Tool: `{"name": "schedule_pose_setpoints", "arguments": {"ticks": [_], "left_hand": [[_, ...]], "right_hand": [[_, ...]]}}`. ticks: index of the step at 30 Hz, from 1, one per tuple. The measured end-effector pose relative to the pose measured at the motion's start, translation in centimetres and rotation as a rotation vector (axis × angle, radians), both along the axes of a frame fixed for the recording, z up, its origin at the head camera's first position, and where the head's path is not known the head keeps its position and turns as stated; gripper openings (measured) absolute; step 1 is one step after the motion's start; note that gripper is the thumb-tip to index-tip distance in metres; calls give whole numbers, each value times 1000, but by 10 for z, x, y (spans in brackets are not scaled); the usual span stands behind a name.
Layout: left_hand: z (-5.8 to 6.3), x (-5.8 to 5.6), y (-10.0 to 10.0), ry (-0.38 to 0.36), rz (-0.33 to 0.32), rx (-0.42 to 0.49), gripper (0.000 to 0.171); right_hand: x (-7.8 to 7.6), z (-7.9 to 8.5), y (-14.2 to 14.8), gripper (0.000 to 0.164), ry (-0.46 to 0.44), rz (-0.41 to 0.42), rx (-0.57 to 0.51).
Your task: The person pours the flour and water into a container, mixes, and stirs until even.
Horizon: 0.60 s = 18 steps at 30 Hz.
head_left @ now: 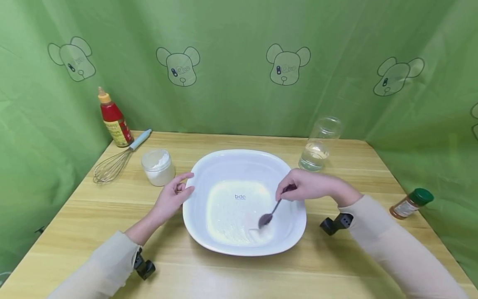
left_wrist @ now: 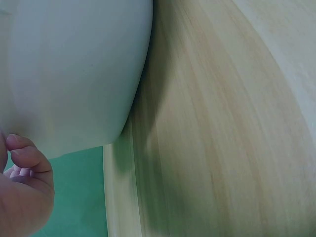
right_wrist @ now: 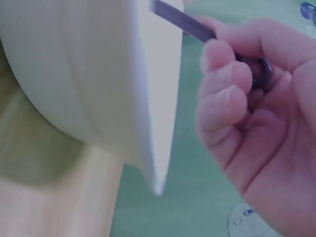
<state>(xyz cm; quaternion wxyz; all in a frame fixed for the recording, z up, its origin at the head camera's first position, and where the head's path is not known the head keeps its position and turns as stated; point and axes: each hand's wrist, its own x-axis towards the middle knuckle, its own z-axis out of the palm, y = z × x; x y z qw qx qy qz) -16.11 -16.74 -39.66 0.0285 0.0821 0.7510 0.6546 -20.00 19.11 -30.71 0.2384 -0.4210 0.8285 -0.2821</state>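
A large white basin [head_left: 244, 250] stands on the table, with a thin wet film and a small white mass [head_left: 257, 236] on its floor. My right hand [head_left: 308, 185] reaches over the right rim and grips a dark spoon [head_left: 265, 220] by its handle; the spoon's bowl tilts down beside the white mass. Curled fingers around the spoon handle [right_wrist: 185, 20] show in the right wrist view. At the left rim, my left hand [head_left: 173, 197] holds the basin's edge between thumb and fingers. Part of that hand [left_wrist: 24, 192] shows against the outer wall in the left wrist view.
Left of the basin are an open jar of white powder [head_left: 158, 168], a whisk [head_left: 119, 160] and a red sauce bottle [head_left: 115, 120]. A glass with clear liquid [head_left: 313, 158] stands behind on the right. A green-capped spice jar [head_left: 410, 203] is near the right edge. Green curtain surrounds the table.
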Motion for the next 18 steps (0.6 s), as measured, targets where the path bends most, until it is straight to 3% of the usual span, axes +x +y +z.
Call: {"name": "schedule_pose_setpoints", "arguments": {"ticks": [6,12,18], "left_hand": [[0,1,0,-3,1,11,44],[0,0,0,3,-1,6,44],[-1,0,0,-2,-6,14,45]], "right_hand": [[-5,-7,3,20,17,39,85],[-12,-19,-6,16,31,12,38],[-15,-20,-14,14,24,-13,1]]}}
